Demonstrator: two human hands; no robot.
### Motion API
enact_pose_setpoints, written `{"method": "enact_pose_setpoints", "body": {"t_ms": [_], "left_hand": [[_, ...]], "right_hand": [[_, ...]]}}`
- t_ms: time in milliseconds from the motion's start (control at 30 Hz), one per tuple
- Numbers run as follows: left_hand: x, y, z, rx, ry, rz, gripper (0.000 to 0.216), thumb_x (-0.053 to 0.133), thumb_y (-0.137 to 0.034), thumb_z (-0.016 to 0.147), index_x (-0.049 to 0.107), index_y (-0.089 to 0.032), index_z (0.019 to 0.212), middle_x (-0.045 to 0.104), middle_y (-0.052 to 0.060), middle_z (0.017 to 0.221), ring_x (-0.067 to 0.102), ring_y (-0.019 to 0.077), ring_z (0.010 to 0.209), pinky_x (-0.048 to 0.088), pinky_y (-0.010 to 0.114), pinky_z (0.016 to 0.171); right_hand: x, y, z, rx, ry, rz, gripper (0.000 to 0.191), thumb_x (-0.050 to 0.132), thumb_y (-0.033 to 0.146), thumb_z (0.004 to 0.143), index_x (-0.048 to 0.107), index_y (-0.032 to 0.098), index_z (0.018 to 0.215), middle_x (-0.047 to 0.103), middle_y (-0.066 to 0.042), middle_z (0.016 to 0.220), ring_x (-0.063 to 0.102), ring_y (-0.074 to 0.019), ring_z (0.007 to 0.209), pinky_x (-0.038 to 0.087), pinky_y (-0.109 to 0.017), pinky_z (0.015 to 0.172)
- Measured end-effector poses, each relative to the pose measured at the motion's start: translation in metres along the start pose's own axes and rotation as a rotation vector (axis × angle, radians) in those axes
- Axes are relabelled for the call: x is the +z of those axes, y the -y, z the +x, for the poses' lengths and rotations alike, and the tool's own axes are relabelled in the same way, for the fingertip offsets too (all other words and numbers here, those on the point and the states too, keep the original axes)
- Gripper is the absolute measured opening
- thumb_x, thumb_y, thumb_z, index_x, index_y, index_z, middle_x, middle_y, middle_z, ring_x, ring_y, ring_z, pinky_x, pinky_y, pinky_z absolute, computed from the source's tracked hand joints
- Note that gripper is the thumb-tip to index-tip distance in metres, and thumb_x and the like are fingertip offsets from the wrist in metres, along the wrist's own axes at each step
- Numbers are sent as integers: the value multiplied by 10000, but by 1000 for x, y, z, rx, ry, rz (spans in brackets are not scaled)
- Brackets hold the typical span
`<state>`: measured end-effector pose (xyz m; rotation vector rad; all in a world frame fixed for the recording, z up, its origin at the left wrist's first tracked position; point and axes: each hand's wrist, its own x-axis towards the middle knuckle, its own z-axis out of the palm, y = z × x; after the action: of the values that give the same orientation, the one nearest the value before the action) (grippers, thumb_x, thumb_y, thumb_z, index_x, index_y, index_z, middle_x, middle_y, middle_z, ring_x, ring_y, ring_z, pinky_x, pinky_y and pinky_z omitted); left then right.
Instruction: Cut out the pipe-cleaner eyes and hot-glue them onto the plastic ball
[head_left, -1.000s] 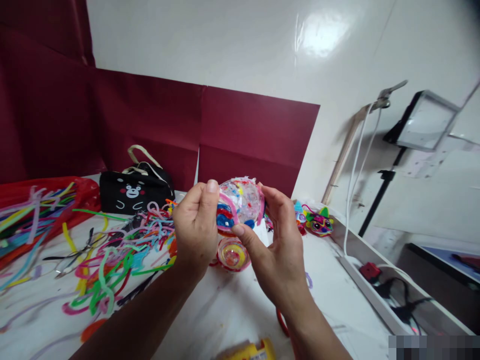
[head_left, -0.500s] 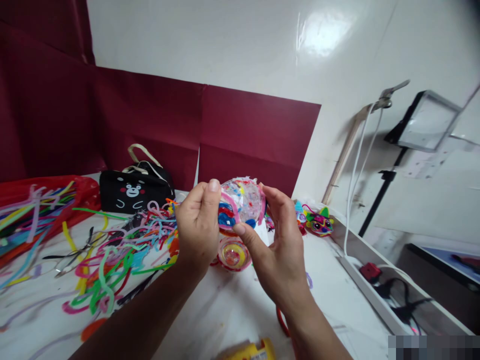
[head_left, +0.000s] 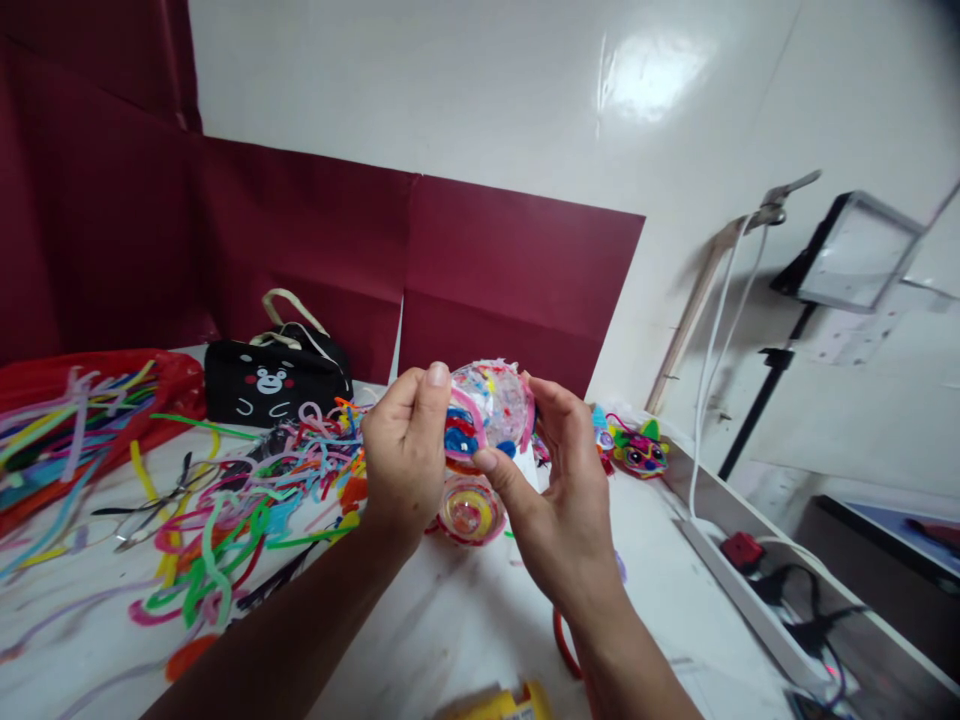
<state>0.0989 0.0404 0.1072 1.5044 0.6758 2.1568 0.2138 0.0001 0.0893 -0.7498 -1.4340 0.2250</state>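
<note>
Between my hands is a clear rounded plastic craft piece (head_left: 496, 405), trimmed with pink pipe cleaner and carrying blue, red and yellow bits. My left hand (head_left: 409, 450) grips its left side, thumb on top. On the right, the fingers of my right hand (head_left: 559, 485) curl behind it while the thumb presses its lower front. Just below, a round clear piece with coloured rings (head_left: 471, 510) rests on the white table, partly covered by my hands. Tangled pipe cleaners (head_left: 217, 540) lie to the left of my left wrist.
A black bag (head_left: 274, 385) stands at the back left, beside a red bag of pipe cleaners (head_left: 67, 440). Glasses (head_left: 150, 510) lie nearby. Right are a colourful toy (head_left: 640, 450) and a power strip (head_left: 750, 590). A yellow object (head_left: 506, 705) lies at the front edge.
The whole view has shifted slightly, so everything sits a little lower and further right. Both hands keep the same hold on the craft piece.
</note>
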Motion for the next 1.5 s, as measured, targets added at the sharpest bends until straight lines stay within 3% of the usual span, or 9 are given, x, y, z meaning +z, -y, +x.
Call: {"method": "enact_pose_setpoints", "body": {"t_ms": [133,467,1233,1500], "left_hand": [[-1,-4,1,49,-1,66,438,528,-413,980,383,-217,615,316,-52,553,282,108,501,281,266,450],[1,2,2,75,-62,50,465,588,-476,937,396,-230,592,309,-50,539,278,114,469,236,308,436],[0,-1,2,32,-50,123,524,559,-514,953,362,-213,572,288,-31,551,270,98,499,225,347,480],[1,-2,1,38,-85,133,498,561,-489,949,372,-227,570,291,-38,542,269,117,490,216,340,471]], "right_hand": [[0,0,0,-12,2,-15,605,773,299,822,476,283,1349,558,-77,1409,525,-264,1321,437,-476,1118],[1,-2,1,-69,-8,-6,598,781,273,815,481,235,1331,567,-86,1372,544,-229,1290,446,-397,1112],[1,1,4,-89,-10,-21,593,781,277,808,486,201,1317,570,-113,1361,542,-241,1288,448,-406,1114],[1,2,2,-89,-17,-28,556,767,276,820,494,248,1304,573,-98,1370,542,-251,1295,446,-436,1120]]}}
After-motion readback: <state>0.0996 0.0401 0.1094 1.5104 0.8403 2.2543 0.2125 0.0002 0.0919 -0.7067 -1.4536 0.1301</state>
